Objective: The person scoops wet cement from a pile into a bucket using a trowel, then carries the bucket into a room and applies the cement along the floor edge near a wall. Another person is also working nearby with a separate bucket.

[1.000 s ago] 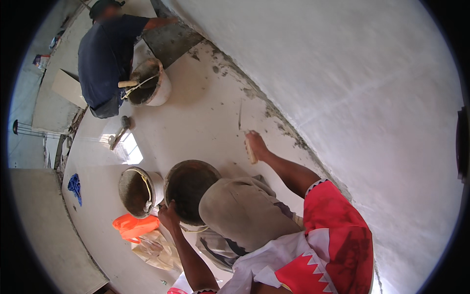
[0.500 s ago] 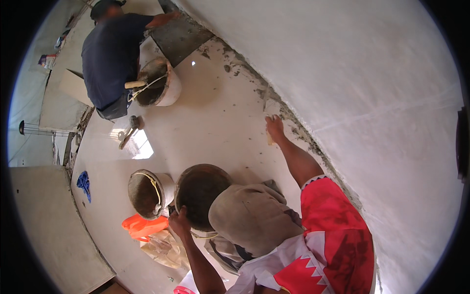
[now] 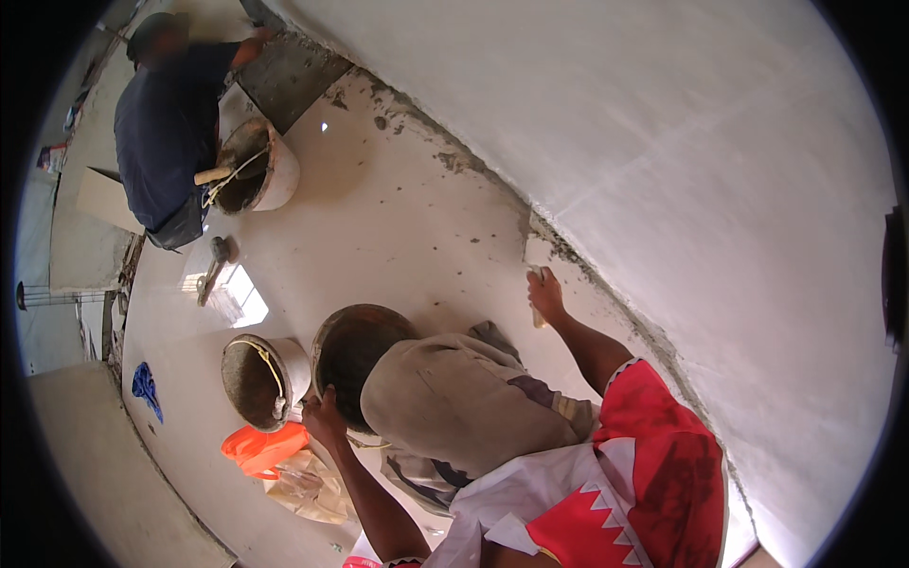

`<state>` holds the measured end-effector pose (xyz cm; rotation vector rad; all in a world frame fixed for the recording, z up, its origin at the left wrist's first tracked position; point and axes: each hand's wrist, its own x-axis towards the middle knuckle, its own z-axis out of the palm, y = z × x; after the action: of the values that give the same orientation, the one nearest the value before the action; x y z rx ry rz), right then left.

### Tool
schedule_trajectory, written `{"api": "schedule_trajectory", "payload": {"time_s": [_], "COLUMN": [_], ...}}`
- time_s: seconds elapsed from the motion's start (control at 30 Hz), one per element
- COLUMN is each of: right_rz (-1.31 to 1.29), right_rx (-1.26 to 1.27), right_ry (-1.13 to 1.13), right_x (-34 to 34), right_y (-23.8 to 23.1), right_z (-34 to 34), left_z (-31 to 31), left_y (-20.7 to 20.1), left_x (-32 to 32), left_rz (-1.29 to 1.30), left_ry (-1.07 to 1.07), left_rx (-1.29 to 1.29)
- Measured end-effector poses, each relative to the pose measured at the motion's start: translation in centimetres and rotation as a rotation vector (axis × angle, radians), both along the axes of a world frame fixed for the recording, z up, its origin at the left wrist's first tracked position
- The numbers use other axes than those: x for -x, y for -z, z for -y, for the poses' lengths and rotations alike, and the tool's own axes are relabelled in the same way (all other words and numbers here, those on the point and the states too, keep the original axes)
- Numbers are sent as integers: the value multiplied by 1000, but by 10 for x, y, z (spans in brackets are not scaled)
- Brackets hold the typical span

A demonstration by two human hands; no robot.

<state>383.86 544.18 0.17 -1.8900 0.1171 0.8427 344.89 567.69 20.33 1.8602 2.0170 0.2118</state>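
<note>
My left hand (image 3: 325,417) is closed on the rim of a large round bucket (image 3: 365,317) with a dark, dirty inside. The bucket stands on the pale floor beside my bent knee. Close to the foot of the wall, my right hand (image 3: 545,292) is wrapped round the light handle of a trowel (image 3: 539,318). The trowel's blade points away from me, low at the joint between floor and wall, and its outline is hard to make out. Mortar crumbs (image 3: 453,162) lie along that joint.
A smaller bucket (image 3: 296,360) with a rope handle stands left of mine, beside an orange bag (image 3: 258,449) and brown paper (image 3: 308,488). Farther off lie a hammer (image 3: 214,265) and a blue cloth (image 3: 145,386). A co-worker (image 3: 166,133) crouches by another bucket (image 3: 280,175).
My right hand has drawn the trowel back toward me along the foot of the wall. My left hand stays on the bucket's rim. The whole view has shifted a little.
</note>
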Motion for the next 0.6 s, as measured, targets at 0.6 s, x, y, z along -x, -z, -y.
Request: {"api": "schedule_trajectory", "payload": {"time_s": [0.6], "right_rz": [402], "right_rx": [451], "right_ry": [-310], "right_x": [40], "right_y": [-58], "right_z": [128], "left_z": [0], "left_y": [5], "left_x": [-2], "left_rz": [-64], "left_ry": [63], "left_rx": [-119]}}
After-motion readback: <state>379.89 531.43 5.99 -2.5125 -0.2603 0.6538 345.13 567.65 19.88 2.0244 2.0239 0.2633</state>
